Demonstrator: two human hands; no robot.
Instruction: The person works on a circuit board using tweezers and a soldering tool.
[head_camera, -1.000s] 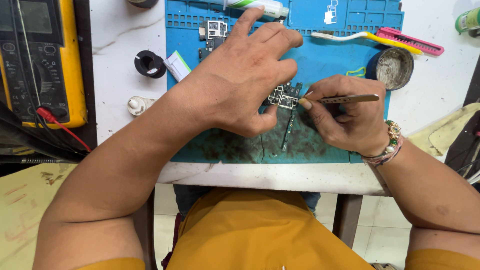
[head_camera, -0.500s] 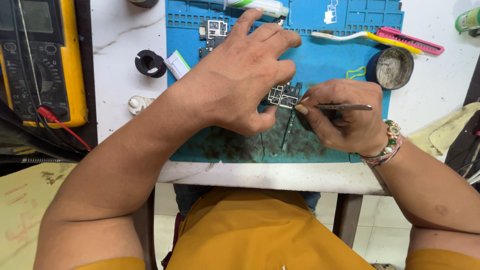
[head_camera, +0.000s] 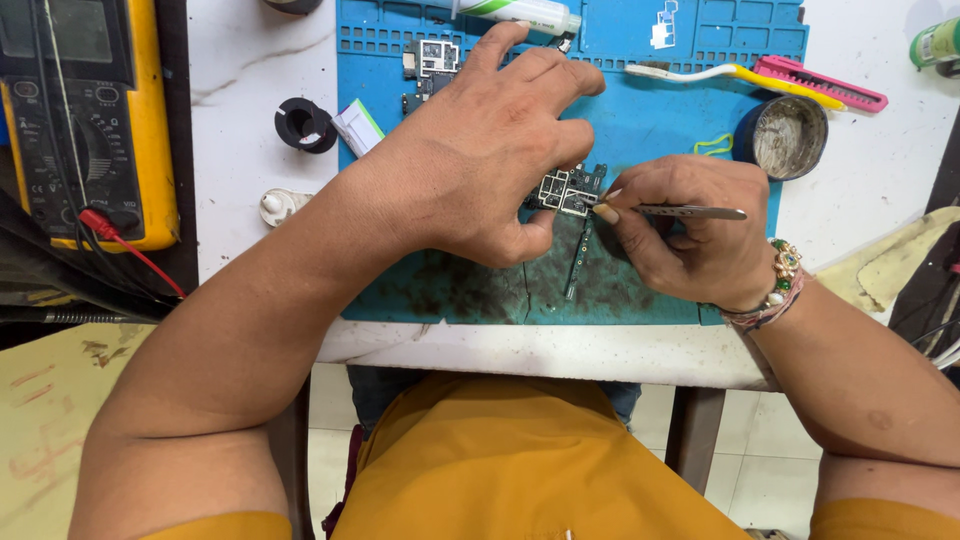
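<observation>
A small circuit board was pinned flat on the blue work mat by the left hand, thumb and fingers closed on its edge. Metal tweezers were gripped in the closed right hand, tips touching the board. A yellow multimeter was set well apart.

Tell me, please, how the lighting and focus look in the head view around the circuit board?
Head view: even, soft light, no glare on the board; left hand and right hand are sharp, casting faint shadows on the blue mat; tweezers gleam slightly; edges bend a little.
</observation>
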